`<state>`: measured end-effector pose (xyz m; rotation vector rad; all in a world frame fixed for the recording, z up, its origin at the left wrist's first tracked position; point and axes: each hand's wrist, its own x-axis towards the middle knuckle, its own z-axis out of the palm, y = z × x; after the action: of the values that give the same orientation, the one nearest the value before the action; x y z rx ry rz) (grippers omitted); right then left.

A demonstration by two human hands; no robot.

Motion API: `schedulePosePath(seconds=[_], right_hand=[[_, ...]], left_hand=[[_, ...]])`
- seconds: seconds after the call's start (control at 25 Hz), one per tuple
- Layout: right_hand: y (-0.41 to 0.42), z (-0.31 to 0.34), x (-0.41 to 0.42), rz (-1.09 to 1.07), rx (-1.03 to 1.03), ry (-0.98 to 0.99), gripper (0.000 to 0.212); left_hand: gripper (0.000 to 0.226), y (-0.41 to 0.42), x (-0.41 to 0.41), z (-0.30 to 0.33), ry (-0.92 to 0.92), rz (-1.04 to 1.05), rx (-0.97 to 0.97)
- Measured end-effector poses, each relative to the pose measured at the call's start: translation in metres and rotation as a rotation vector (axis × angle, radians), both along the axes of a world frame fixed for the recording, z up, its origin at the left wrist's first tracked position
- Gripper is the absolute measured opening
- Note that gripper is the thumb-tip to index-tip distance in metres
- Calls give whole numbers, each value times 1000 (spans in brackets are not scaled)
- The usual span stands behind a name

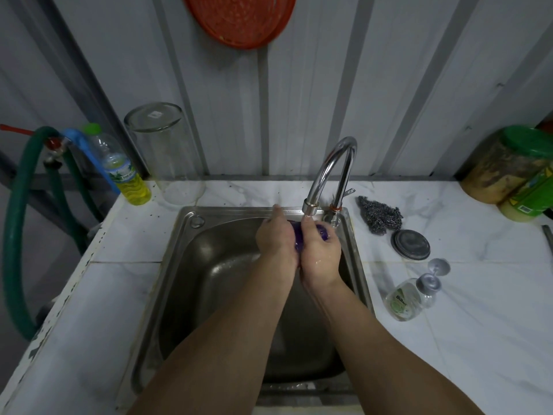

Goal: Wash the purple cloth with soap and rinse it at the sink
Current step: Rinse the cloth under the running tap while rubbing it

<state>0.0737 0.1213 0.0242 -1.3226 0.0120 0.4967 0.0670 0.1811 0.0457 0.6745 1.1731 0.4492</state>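
Both hands, the left hand and the right hand, grasp the bunched purple cloth between them with curled fingers. They hold it over the sink, just under the faucet spout.

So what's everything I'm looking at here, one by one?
cloth: one, purple, bunched between both hands under the tap
tap: one, chrome, back of sink
sink: one, steel, set in counter
bottle: one, yellow liquid, back left
glass jar: one, clear, upside down
scourer: one, grey, right of tap
lid: one, grey, counter right
soap dispenser: one, clear, lying down
hose: one, green, left
basket: one, red, wall
left hand: grips cloth
right hand: grips cloth
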Motion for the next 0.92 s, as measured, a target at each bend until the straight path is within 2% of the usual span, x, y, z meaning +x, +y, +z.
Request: schedulePosePath(seconds=[0.2, 0.36, 0.52, 0.6, 0.68, 0.8, 0.92], right_hand=[[14, 15, 17, -13, -34, 274, 12], [12, 23, 28, 100, -23, 485, 20], [-2, 23, 39, 295, -88, 410, 40], [-7, 20, 37, 372, -104, 405, 43], [-11, 17, 33, 352, -43, 413, 37], [-17, 8, 30, 171, 73, 336, 29], [-26, -2, 29, 122, 143, 254, 43]], left_hand=[[14, 6, 1, 2, 12, 22, 53], [18, 4, -3, 0, 48, -90, 219], [36, 9, -13, 1, -150, -55, 0], [24, 18, -17, -2, -225, 7, 14], [14, 23, -22, -3, -290, 16, 28], [21, 27, -26, -13, -229, -154, 35], [36, 24, -28, -16, -112, -392, -8]])
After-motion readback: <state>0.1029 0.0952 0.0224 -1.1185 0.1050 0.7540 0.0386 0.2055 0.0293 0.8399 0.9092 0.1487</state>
